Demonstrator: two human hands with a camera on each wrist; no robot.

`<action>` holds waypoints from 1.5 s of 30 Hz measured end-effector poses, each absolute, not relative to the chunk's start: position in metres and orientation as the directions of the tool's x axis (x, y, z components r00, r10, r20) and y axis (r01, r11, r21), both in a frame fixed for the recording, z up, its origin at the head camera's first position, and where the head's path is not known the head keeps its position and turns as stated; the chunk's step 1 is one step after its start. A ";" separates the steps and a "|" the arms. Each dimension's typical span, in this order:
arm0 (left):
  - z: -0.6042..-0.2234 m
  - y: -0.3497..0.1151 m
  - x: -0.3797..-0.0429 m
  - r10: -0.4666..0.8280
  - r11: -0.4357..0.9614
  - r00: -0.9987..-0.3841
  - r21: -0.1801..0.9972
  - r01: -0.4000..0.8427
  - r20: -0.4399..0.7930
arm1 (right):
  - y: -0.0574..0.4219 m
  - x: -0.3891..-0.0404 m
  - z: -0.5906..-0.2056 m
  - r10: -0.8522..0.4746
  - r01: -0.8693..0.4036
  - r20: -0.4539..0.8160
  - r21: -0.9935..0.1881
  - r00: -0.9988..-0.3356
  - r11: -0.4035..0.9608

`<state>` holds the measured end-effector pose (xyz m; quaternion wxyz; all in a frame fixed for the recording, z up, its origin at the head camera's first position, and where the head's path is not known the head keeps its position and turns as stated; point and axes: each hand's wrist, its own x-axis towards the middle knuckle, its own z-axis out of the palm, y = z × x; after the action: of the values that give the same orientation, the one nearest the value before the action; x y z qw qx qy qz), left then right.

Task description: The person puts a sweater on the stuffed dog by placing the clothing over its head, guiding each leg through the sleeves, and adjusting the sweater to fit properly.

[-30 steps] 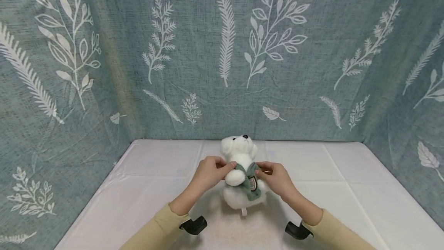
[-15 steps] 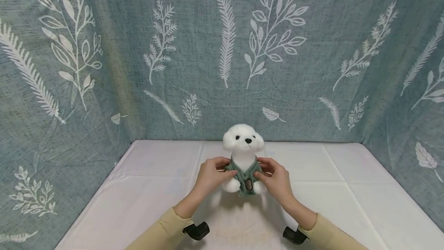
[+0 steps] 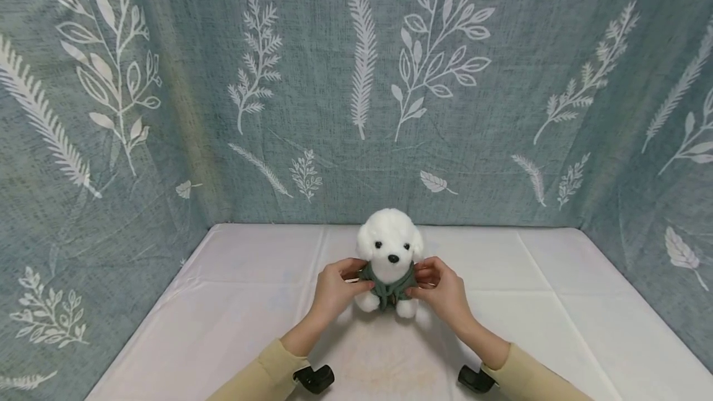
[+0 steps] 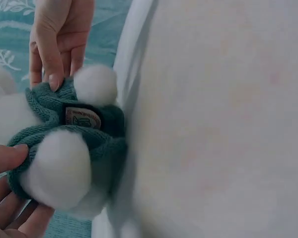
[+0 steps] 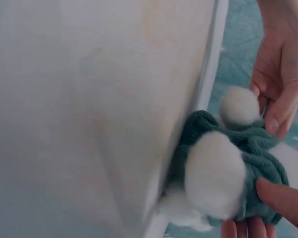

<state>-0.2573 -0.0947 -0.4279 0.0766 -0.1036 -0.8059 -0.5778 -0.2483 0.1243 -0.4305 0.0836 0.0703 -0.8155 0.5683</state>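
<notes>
A white plush dog [image 3: 391,234] faces me with its head tipped down, in the head view. It wears a green knit garment [image 3: 388,289] with a patch [image 4: 83,117] on the front, plain in the left wrist view. My left hand [image 3: 334,289] pinches the garment at one side, thumb in front and fingers behind. On the other side my right hand [image 3: 444,291] grips it the same way. Two round white paws [image 5: 216,173] stick out between the hands. Whether the dog's underside touches the table cannot be told.
A white cloth covers the table [image 3: 267,314] on both sides of the dog. Behind and beside it hang blue-green curtains [image 3: 312,91] with white leaf prints. A black wrist device [image 3: 315,379] shows under the left sleeve, and a similar one [image 3: 476,380] under the right.
The plush dog was tilted back and turned, snout up. It has swung upright to face me, then its head has tipped forward and come down. Both hands stay on the garment.
</notes>
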 end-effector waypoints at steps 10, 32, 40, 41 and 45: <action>-0.442 -0.103 -0.248 0.112 0.331 -0.973 0.916 0.227 0.201 | 0.125 -0.242 -0.434 -0.108 -0.191 0.160 -0.878 -0.981 0.439; -0.384 -0.072 -0.226 -0.007 0.496 -0.722 0.629 0.598 0.692 | 0.121 -0.324 -0.411 -0.549 -0.441 0.178 -0.806 -0.817 0.395; -0.387 -0.065 -0.226 0.023 0.561 -0.724 0.590 0.580 0.689 | 0.120 -0.330 -0.416 -0.597 -0.464 0.118 -0.752 -0.794 0.469; -0.386 -0.067 -0.227 0.019 0.558 -0.730 0.598 0.575 0.683 | 0.120 -0.330 -0.416 -0.594 -0.471 0.119 -0.738 -0.796 0.483; -0.385 -0.075 -0.227 0.005 0.548 -0.755 0.630 0.551 0.656 | 0.122 -0.328 -0.414 -0.555 -0.464 0.109 -0.692 -0.825 0.554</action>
<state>-0.2273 -0.0752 -0.3847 0.3070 -0.1685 -0.8244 -0.4446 -0.3276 0.1218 -0.4139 -0.0610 0.2895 -0.8793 0.3732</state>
